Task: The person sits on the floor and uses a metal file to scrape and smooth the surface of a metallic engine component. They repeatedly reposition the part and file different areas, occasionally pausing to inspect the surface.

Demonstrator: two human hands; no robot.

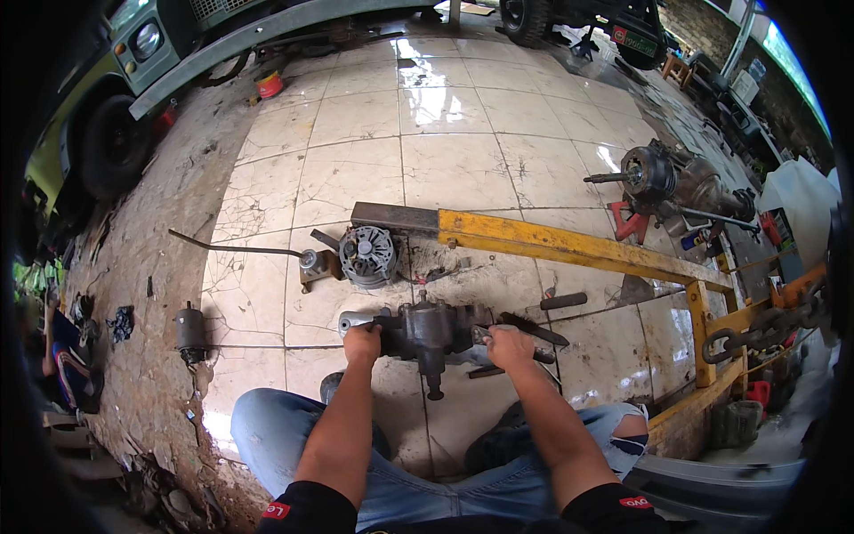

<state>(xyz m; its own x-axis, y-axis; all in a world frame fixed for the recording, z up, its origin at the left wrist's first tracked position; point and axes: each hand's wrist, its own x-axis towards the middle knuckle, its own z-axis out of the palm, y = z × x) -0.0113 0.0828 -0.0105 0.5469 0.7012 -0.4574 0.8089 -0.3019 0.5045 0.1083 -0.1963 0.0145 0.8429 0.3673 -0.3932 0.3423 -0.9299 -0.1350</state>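
Note:
A dark, greasy steering gearbox (429, 327) lies on the tiled floor between my knees, its stub shaft pointing toward me. My left hand (362, 343) is closed round a dark part at its left end, beside a silver cylindrical piece (352, 320). At the right end, my right hand (510, 347) is closed too, with grey metal showing at the fingertips; what it grips is partly hidden. Dark flat tools (534, 329) lie just past that hand. Beyond the gearbox stand an alternator (368, 256) and a small metal part (316, 264) with a long bent rod.
A yellow hoist beam (551, 240) crosses in front, with a heavy chain (738, 338) at right. A black-handled tool (564, 301) lies before it. Beyond are a large greasy assembly (685, 178) and a red stand (629, 221). At left stands a metal cylinder (189, 331).

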